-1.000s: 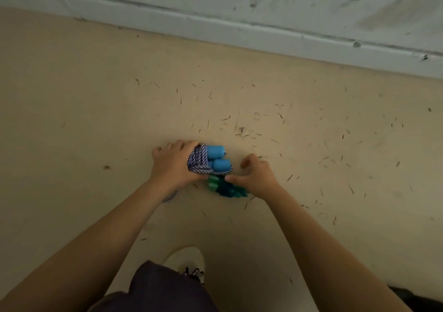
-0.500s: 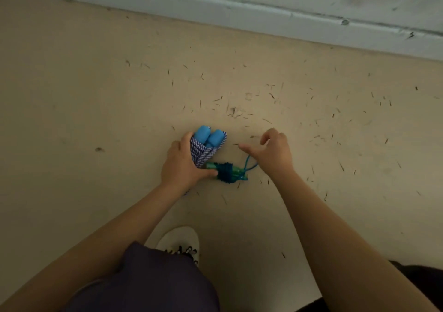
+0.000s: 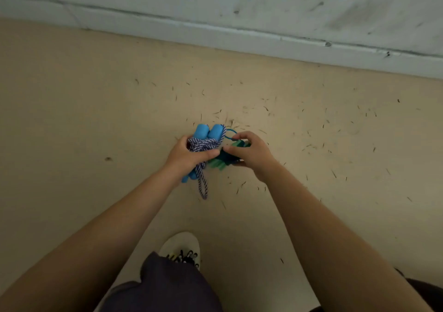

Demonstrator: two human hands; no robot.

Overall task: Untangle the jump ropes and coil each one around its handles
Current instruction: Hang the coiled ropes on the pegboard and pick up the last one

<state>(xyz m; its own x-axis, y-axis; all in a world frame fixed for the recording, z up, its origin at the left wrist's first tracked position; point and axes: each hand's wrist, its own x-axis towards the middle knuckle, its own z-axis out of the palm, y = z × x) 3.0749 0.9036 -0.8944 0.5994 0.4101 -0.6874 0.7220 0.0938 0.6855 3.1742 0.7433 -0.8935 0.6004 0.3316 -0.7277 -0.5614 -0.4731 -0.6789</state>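
Note:
My left hand grips a bundle of two light-blue handles wound with a purple-and-white braided rope. A short loop of that rope hangs below my fist. My right hand grips a second bundle beside it, green handles wrapped in thin teal cord, with a small teal loop sticking out above my fingers. The two bundles touch between my hands, held above the floor.
Beige floor is littered with small dark specks. A pale wall and baseboard run across the top. My white shoe and dark trouser leg show at the bottom centre.
My right hand closed onto the green bundle, which lay on the floor before. Both bundles have risen off the floor, and the blue handles tilted more upright.

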